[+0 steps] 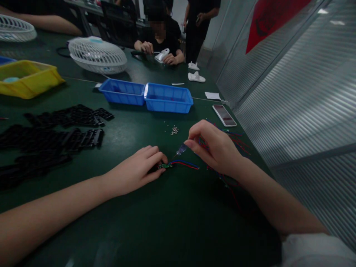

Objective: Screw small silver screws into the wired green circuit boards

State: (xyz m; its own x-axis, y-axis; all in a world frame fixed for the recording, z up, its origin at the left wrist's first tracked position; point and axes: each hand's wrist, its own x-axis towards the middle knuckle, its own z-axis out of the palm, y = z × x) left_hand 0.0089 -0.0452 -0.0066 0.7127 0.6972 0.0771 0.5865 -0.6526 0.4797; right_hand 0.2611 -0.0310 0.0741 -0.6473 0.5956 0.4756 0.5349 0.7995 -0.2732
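Observation:
My left hand [139, 167] rests on the dark green table and pinches a small green circuit board [165, 165] against a black part under its fingertips. Red and blue wires [185, 164] run from the board to the right. My right hand [215, 146] grips a small screwdriver [181, 150] with a pale translucent handle, its tip pointing down-left at the board. A bundle of red, blue and green wires [236, 139] lies under and beyond my right hand.
A small heap of screws [174, 130] lies ahead. Two blue bins [146, 96], a phone [224, 115], black plastic parts [50, 137], a yellow bin [26, 78] and white fan grilles [97, 55] sit around. A person across the table handles a white part [161, 55]. A ribbed wall runs along the right.

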